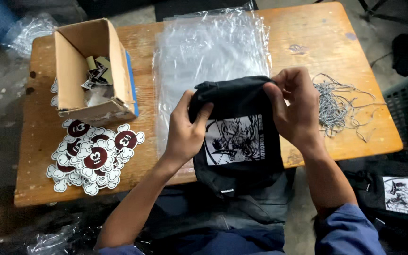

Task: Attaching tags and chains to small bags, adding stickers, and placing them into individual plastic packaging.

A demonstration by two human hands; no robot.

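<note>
Together our left hand and right hand pinched the folded black garment at its 12 o'clock edge, its long axis hanging toward 6 o'clock.

both hands on black garment

A wooden table carries a cardboard box, stickers, clear plastic bags and grey strings.
</note>
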